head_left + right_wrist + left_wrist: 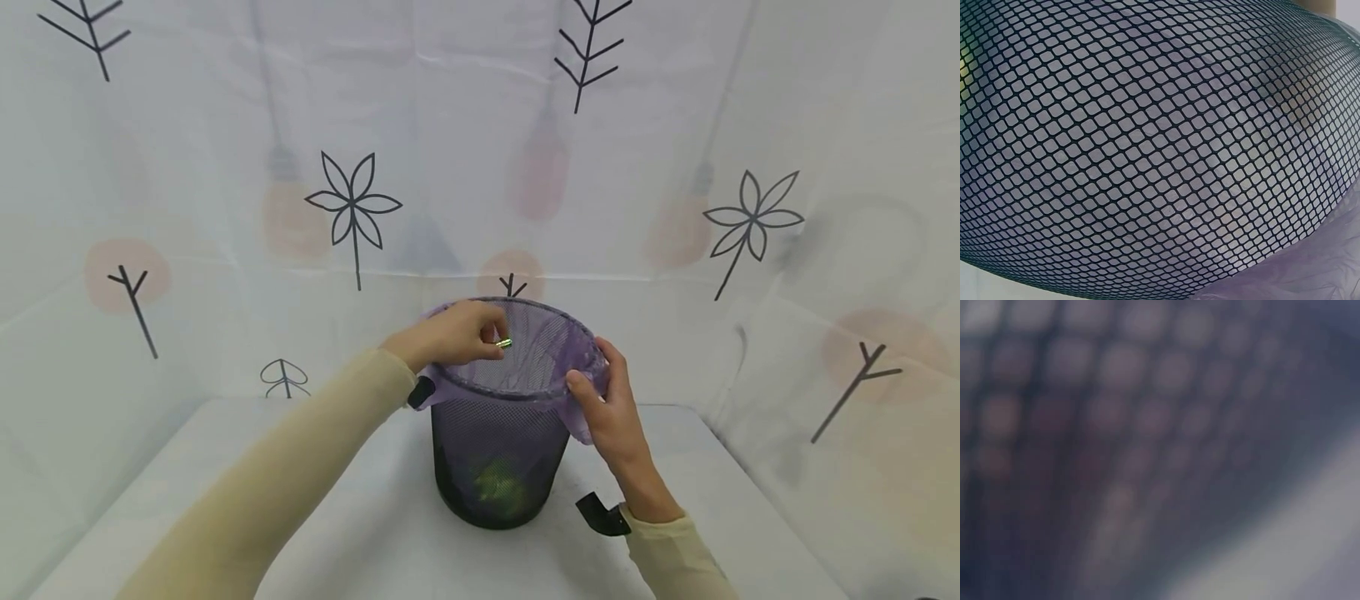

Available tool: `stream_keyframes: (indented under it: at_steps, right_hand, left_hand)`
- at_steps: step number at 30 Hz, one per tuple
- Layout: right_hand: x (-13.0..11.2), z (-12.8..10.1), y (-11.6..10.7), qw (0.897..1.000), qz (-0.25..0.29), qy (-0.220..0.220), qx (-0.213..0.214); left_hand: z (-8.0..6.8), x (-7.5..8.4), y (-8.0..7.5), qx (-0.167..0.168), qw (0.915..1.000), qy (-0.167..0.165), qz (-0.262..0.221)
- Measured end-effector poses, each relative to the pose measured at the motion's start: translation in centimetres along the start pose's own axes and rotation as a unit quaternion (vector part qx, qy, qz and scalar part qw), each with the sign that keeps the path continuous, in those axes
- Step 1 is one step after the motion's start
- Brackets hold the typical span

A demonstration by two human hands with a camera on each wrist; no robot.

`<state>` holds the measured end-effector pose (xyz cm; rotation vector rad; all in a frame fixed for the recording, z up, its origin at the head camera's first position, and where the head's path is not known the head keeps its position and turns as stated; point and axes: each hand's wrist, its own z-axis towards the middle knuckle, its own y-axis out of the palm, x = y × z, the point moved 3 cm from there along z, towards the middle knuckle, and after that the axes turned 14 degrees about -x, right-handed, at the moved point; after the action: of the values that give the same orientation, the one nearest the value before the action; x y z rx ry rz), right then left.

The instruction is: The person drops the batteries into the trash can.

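A: Where does the mesh bin [498, 450] stand?

B: Mid-table [360, 533], open surface all round it, its purple liner [581, 367] folded over the rim.

A: The hands?

B: The left hand [450, 335] pinches a small shiny object [504, 342] over the opening. The right hand [611, 408] grips the liner at the near-right rim.

A: Inside?

B: Something green near the bottom [498, 487].

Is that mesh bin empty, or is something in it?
Not empty: something green lies at the bottom of the bin, seen through the mesh.
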<state>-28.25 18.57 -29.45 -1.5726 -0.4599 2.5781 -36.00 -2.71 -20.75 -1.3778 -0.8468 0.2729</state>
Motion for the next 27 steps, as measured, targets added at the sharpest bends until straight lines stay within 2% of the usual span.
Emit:
stream_keyframes:
  at_steps: [9,27]
  right_hand:
    - [0.10,-0.06,0.01,1.000,-0.004,0.002,0.003]
    - [-0.28,0.04,-0.01,1.000,0.017,-0.007,-0.007]
  left_hand:
    - [0.65,0.29,0.64,-0.012,0.9999,0.003,0.012]
    - [0.73,0.25,0.76,-0.012,0.9992,-0.009,0.036]
